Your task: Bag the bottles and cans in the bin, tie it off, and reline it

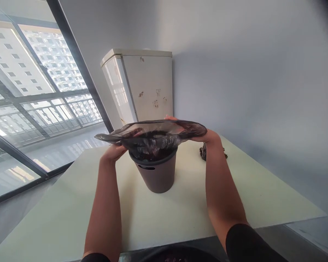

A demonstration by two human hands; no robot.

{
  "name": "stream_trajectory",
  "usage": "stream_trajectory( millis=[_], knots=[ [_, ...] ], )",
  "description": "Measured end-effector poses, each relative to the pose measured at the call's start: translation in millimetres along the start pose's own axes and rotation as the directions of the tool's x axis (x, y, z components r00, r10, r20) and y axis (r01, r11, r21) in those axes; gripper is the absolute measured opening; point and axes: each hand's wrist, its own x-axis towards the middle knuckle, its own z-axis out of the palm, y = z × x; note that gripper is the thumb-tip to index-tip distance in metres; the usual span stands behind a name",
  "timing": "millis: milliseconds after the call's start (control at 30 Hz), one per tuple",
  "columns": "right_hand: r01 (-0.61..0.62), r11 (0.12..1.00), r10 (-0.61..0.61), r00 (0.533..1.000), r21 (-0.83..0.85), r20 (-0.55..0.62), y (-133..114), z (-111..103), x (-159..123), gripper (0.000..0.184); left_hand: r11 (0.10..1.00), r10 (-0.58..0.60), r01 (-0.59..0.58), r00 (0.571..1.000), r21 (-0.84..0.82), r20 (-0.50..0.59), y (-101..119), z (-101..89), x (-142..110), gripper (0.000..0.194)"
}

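Note:
A small brown bin (157, 176) stands on the pale table (251, 196). A dark, see-through plastic bag (153, 136) is stretched wide over its mouth, and the bag's bottom hangs down into the bin. My left hand (113, 152) grips the bag's left edge. My right hand (205, 136) grips the right edge, with fingers partly inside the plastic. Both hands are closed on the bag and hold it just above the bin's rim.
A small dark crumpled object (203, 152) lies on the table behind my right wrist. A white fridge (142, 85) stands against the far wall. A large window (30, 91) runs along the left. A dark round thing (177, 254) shows at the bottom edge.

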Motion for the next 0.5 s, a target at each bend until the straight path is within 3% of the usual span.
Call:
stream_trajectory(
  millis=[33, 100, 133, 233, 300, 400, 433, 500],
  knots=[
    [0.153, 0.985, -0.154, 0.988, 0.079, 0.005, -3, 3, 2, 0.063, 0.999, 0.040, -0.041, 0.999, -0.026, -0.032, 1, 8.6, 2, 0.054],
    [0.435, 0.868, -0.442, 0.896, 0.241, -0.026, -6, 9, 5, 0.043, 0.988, 0.121, -0.133, 0.982, -0.076, -0.147, 8, 24.8, 4, 0.061],
    [0.491, 0.822, -0.489, 0.868, 0.288, -0.082, -7, 12, 6, 0.037, 0.981, 0.155, -0.177, 0.964, -0.085, -0.217, 13, 32.2, 5, 0.064],
    [0.473, 0.780, -0.384, 0.879, 0.409, -0.283, -11, 23, 10, 0.050, 0.961, 0.237, -0.273, 0.901, -0.051, -0.363, 27, 48.6, 5, 0.063],
    [0.463, 0.718, -0.283, 0.876, 0.520, -0.390, -14, 31, 14, 0.056, 0.924, 0.329, -0.381, 0.840, -0.037, -0.431, 31, 52.8, 5, 0.052],
    [0.422, 0.600, -0.186, 0.900, 0.679, -0.394, -19, 41, 21, 0.056, 0.818, 0.453, -0.570, 0.722, -0.078, -0.523, 30, 48.9, 4, 0.029],
    [0.393, 0.578, -0.156, 0.914, 0.716, -0.375, -21, 44, 24, 0.055, 0.789, 0.463, -0.605, 0.702, -0.109, -0.541, 29, 46.1, 3, 0.022],
    [0.352, 0.538, -0.105, 0.930, 0.766, -0.353, -23, 46, 30, 0.054, 0.758, 0.449, -0.627, 0.701, -0.180, -0.554, 28, 40.8, 1, 0.014]
  ],
)
